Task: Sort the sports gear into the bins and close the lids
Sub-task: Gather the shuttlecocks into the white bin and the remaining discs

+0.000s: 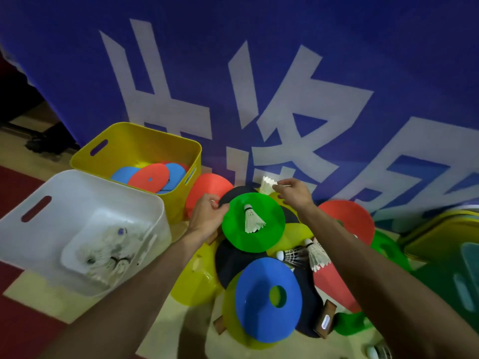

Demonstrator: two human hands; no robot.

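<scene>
Left grip (207, 216) pinches a flat green plastic disc (241, 237) by its rim; right grip (293, 193) pinches a white feathered shuttlecock (267, 185) beside the blue banner (259, 73).

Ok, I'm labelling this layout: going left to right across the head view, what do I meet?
White bin → yellow bin → left hand → the green disc it grips by the edge → right hand, pinching a shuttlecock → rightmost red disc.
</scene>
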